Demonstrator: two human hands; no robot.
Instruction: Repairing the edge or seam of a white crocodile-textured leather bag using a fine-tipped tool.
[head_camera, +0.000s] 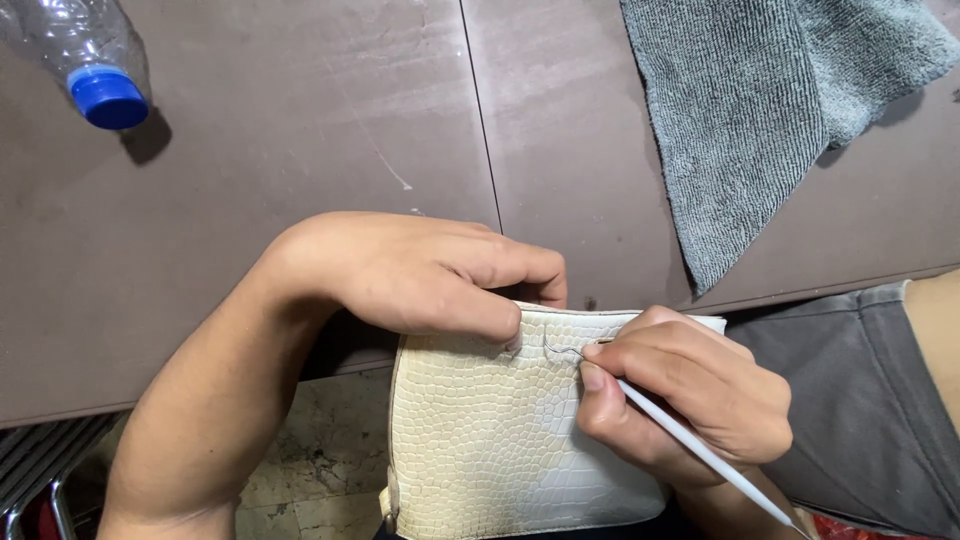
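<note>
Gripping a thin white tool (700, 450) like a pen, the person's right hand (680, 395) closes thumb and fingers around its shaft and sets its fine hooked tip against the top edge of a cream, scale-textured pouch (490, 440). The left hand (420, 275) curls over that same edge from above, fingers bent and pinching the pouch near the tip. The pouch hangs off the near edge of a brown table (280, 180), held between both hands above a pale tiled floor (320, 460); whether anything lies inside it cannot be told, since its opening seems shut or hidden by the fingers. A clear plastic bottle (85, 45) with a blue cap (108, 98) lies at the far left of the table, apparently empty. A grey towel (760, 110) sprawls across the far right.
</note>
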